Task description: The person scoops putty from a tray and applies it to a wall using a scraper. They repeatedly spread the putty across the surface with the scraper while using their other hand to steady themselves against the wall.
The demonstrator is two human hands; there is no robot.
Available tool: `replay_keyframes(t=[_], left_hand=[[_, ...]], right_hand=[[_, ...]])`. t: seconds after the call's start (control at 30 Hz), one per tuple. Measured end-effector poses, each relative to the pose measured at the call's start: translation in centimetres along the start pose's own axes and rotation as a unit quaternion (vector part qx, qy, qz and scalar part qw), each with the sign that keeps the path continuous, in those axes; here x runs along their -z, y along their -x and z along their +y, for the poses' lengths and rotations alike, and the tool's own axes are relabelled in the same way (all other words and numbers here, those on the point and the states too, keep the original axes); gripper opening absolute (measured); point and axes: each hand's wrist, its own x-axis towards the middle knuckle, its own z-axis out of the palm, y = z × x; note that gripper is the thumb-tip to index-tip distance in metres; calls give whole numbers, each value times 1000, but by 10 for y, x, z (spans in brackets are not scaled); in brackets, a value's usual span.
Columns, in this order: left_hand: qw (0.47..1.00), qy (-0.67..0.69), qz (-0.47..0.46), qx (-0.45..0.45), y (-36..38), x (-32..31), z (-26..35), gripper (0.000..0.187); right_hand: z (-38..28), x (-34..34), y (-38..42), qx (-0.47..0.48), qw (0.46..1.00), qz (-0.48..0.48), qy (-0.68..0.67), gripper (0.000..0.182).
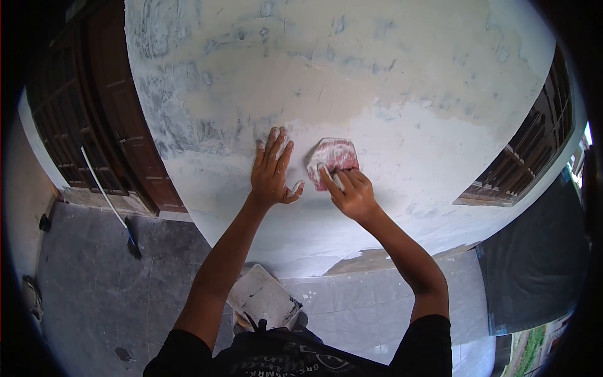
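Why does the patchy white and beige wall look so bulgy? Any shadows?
In the head view, fisheye-like lens distortion probably bows the wall; also in the head view, soft shadows show beside the flat, white-smeared red tool.

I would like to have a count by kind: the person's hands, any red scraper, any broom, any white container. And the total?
Left hand and right hand: 2
Red scraper: 1
Broom: 1
White container: 1
Total: 5
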Motion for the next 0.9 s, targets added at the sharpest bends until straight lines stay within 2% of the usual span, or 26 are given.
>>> replay_keyframes(t=[0.13, 0.2, 0.27, 0.33, 0.4, 0.47, 0.67, 0.73, 0.8, 0.9], left_hand=[[1000, 0, -3, 0, 1, -2, -2, 67], [1000, -1, 1, -2, 1, -3, -1, 67], [1000, -4, 7, -6, 1, -3, -2, 67], [1000, 14, -21, -9, 3, -2, -5, 72], [1000, 16, -18, -12, 5, -2, -5, 72], [1000, 17, -13, -11, 3, -2, -4, 72], [1000, 2, 10, -7, 0, -2, -2, 66], [1000, 10, 27, -11, -2, -2, -1, 66], [1000, 12, 24, -10, 0, -2, -1, 66], [1000, 6, 22, -10, 0, -2, -1, 66]], right_hand=[[12, 24, -26, -9, 997, 69, -12, 45], [27, 31, -51, -6, 994, 110, 20, 48], [41, 27, -71, 17, 989, 143, 26, 60], [42, 14, -69, -9, 994, 111, 21, 60], [34, 6, -59, -10, 998, 31, 47, 46], [18, -2, -37, -6, 1000, 2, 30, 48], [-4, 7, -7, 6, 1000, 17, -24, 47], [8, 29, -28, -18, 999, 38, -14, 49], [22, 34, -58, -9, 994, 106, 8, 51], [35, 23, -79, 2, 992, 113, 56, 50]])
